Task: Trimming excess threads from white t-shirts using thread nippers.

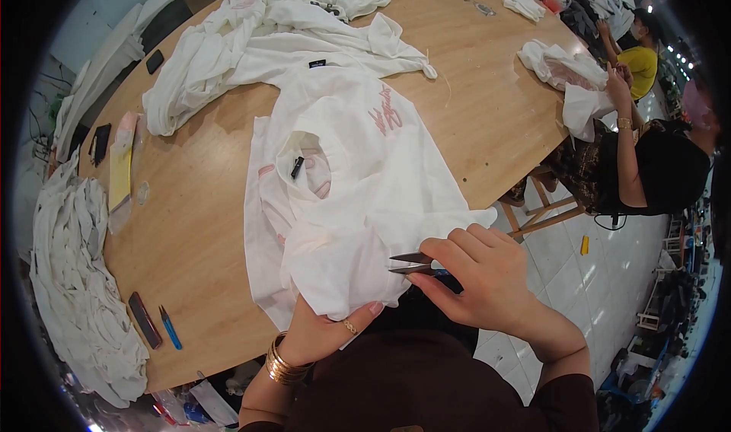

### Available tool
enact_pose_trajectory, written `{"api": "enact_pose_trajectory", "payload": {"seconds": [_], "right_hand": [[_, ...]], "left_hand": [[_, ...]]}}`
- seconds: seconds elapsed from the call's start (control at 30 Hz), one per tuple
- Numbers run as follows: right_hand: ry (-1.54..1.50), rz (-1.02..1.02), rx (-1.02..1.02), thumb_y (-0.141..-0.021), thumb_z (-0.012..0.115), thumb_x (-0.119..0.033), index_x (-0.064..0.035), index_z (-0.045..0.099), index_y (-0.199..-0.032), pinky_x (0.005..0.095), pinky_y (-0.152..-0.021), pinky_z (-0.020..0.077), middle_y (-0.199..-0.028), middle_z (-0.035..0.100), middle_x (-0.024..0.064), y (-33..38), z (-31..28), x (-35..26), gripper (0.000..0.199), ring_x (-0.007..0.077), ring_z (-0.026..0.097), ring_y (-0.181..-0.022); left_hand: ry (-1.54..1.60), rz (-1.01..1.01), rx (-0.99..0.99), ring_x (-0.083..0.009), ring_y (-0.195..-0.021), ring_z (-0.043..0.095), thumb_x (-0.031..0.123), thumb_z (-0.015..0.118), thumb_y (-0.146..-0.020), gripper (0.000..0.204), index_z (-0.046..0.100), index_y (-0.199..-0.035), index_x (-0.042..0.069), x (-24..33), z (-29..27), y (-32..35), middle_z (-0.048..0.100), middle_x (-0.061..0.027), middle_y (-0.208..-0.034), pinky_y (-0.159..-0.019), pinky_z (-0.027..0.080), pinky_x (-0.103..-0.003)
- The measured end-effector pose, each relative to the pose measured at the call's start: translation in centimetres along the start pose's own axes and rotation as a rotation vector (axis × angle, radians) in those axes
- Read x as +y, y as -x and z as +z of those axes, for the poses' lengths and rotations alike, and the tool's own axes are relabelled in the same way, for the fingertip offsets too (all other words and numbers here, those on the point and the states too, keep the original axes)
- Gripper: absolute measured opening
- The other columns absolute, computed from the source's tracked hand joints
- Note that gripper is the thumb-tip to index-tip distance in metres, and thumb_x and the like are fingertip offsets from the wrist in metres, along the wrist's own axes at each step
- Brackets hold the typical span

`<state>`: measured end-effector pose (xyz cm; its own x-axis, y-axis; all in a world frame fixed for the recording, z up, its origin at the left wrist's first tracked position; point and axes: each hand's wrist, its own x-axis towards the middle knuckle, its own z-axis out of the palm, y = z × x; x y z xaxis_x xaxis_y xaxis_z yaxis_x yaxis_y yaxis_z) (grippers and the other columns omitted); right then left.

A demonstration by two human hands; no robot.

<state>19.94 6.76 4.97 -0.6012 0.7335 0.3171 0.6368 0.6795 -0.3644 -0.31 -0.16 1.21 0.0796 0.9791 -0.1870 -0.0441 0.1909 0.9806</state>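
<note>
A white shirt [358, 169] with reddish embroidery and a dark neck label lies spread over the table edge in front of me. My left hand [324, 329], with a ring and gold bangles, grips its near part; the fingers are mostly hidden under the cloth and the thumb rests on top. In my right hand [483, 272] are small dark thread snips [415, 264], held between thumb and fingers. Their blades stand apart, pointing left, right at the cloth. Whether they touch a thread is too small to see.
White garments are heaped at the table's far side [251, 44] and hang at its left edge [72, 280]. Blue-handled snips [170, 328] and a dark phone-like object [145, 320] lie at the left. A seated co-worker at the right handles white cloth [582, 105].
</note>
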Motion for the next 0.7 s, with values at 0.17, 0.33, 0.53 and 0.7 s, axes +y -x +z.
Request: {"api": "enact_pose_trajectory", "payload": {"seconds": [0.17,0.33,0.53,0.7], "right_hand": [[0.019,-0.025,-0.025,-0.07,0.068,-0.024,-0.012,0.056,-0.082,0.0267,-0.049,0.0354,-0.065,0.045,-0.0009,-0.2,-0.29,-0.11,0.021,0.0143,0.047,-0.057],[0.028,-0.031,-0.044,-0.07,0.068,-0.023,-0.0121,0.057,-0.083,0.0265,-0.049,0.0353,-0.065,0.045,-0.0012,-0.21,-0.48,-0.16,0.021,0.014,0.047,-0.057],[0.022,-0.045,-0.036,-0.07,0.068,-0.023,-0.0118,0.057,-0.083,0.0264,-0.049,0.0342,-0.064,0.044,-0.0012,-0.2,-0.54,-0.11,0.02,0.0137,0.046,-0.057],[0.018,-0.047,-0.023,-0.07,0.069,-0.022,-0.0112,0.057,-0.083,0.0263,-0.049,0.0339,-0.063,0.044,-0.0011,-0.15,-0.47,-0.11,0.021,0.0137,0.046,-0.056]], "left_hand": [[-0.069,0.035,0.0,-0.0178,-0.097,0.054,0.007,0.071,-0.071,0.054,0.045,-0.118,-0.003,0.04,-0.07,0.05,0.056,-0.0101,-0.108,-0.085,0.043,-0.03],[-0.126,0.038,-0.002,-0.0198,-0.1,0.053,0.007,0.07,-0.07,0.054,0.045,-0.118,-0.002,0.33,-0.11,0.06,0.054,-0.0111,-0.11,-0.087,0.042,-0.032],[-0.152,0.015,-0.01,-0.0208,-0.1,0.053,0.007,0.07,-0.07,0.055,0.045,-0.118,-0.002,0.34,-0.24,0.17,0.053,-0.0115,-0.111,-0.088,0.041,-0.032],[-0.153,0.039,-0.016,-0.0203,-0.101,0.052,0.007,0.071,-0.07,0.056,0.045,-0.119,-0.002,0.13,-0.31,0.24,0.053,-0.011,-0.111,-0.088,0.041,-0.032]]}}
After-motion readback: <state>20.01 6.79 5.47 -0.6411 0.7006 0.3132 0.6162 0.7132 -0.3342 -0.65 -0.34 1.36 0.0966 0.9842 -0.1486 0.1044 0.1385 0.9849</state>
